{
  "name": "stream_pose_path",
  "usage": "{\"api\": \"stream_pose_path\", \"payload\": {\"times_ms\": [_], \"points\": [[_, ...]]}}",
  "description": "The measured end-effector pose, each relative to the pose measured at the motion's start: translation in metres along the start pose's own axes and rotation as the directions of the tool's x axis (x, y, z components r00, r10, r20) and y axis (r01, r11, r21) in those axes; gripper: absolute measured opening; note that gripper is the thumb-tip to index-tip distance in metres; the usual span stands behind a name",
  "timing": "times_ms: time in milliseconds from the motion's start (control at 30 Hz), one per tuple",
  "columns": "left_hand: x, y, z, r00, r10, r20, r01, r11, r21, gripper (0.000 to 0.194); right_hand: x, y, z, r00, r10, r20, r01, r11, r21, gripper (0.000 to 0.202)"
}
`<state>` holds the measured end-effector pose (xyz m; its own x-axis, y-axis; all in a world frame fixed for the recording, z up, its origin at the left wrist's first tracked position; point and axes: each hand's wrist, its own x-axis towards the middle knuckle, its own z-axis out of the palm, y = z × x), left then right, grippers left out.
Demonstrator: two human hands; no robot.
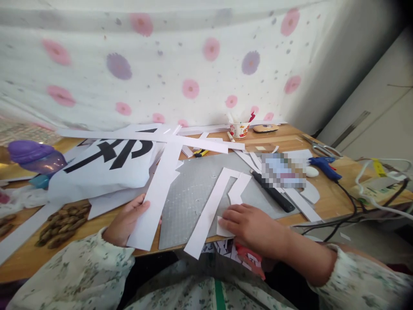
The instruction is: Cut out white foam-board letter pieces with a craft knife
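My left hand [127, 219] is closed on the lower part of a long white cut-out strip [159, 193], thumb on top. Its far end meets a crossing white bar [200, 143] that reaches over the back of the table. My right hand [251, 224] is closed, its fingers curled over a white angular cut-out [238, 187] on the grey cutting mat [190, 193]; its thumb is hidden. Another long white arm [209, 215] of cut-out material lies left of that hand and sticks out past the table's front edge. A black-handled cutter [274, 191] lies to the right.
Right of the mat are a pixelated phone-like rectangle [284, 170], a blue glue gun [325, 167], scissors [321, 148] and cables [346, 211]. A paper cup [239, 130] stands behind. On the left lie a printed sheet [106, 172], peanuts [64, 224] and a purple object [32, 153].
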<state>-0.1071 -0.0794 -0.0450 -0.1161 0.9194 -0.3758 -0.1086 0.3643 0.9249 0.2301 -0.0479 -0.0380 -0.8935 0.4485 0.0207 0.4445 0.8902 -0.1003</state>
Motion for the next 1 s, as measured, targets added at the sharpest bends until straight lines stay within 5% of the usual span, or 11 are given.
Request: {"api": "stream_pose_path", "payload": {"times_ms": [133,333,567,800,900,1000], "points": [[-0.001,-0.001,-0.001,1.000,0.000,0.019,0.001,0.999,-0.045,0.045,0.003,-0.003,-0.018,0.984,-0.137,-0.112,0.134,0.990,-0.038,0.016],[0.000,-0.003,0.000,0.994,0.085,0.069,-0.078,0.993,-0.087,0.033,0.006,0.009,-0.034,0.912,-0.189,-0.363,0.141,0.978,-0.156,0.025],[-0.005,-0.001,0.002,0.995,0.082,0.064,-0.077,0.995,-0.064,0.033,0.005,0.025,-0.047,0.932,-0.099,-0.348,0.026,0.977,-0.211,0.030],[-0.003,-0.001,0.001,0.992,0.130,0.009,-0.129,0.992,-0.008,0.033,0.034,-0.021,-0.022,0.957,-0.014,-0.291,0.068,0.982,0.178,0.037],[-0.003,0.000,0.000,0.982,0.175,-0.068,-0.171,0.984,0.055,0.035,0.040,-0.048,-0.015,0.945,-0.146,-0.294,0.218,0.948,0.232,0.042],[-0.004,0.001,-0.005,0.963,0.231,-0.137,-0.207,0.964,0.168,0.038,0.036,-0.065,-0.019,0.877,-0.292,-0.382,0.388,0.900,0.201,0.039]]}}
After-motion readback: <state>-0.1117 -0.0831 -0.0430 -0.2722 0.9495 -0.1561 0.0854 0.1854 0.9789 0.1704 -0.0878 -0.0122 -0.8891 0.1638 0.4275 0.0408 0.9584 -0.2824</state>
